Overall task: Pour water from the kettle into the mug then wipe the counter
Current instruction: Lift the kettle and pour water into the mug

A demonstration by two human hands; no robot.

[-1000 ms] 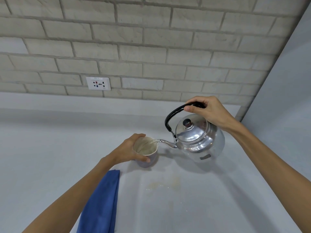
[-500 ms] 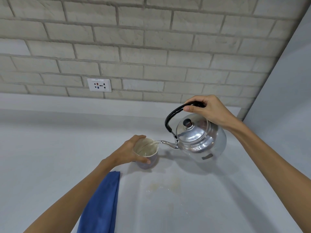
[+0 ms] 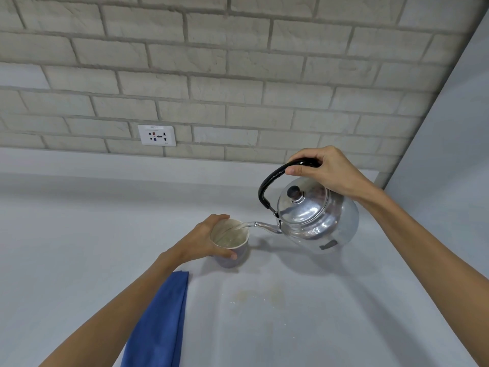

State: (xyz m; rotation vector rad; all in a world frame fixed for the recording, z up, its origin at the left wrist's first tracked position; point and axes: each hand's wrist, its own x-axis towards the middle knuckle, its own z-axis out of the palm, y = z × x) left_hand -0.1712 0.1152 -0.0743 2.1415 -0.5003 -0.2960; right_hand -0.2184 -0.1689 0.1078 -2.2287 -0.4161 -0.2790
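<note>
Left hand [image 3: 203, 241] fingers curled, gripping; right hand [image 3: 326, 169] clenched, raised

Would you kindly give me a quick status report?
Left hand steadies pale mug. Right hand tips shiny steel kettle, pouring. Blue cloth waits alongside.

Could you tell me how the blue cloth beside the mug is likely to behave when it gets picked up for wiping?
The blue cloth lies flat in a soft folded strip, so it will probably droop and unfold when lifted. It looks thin, so likely light, and unlikely to slip on the counter.
</note>
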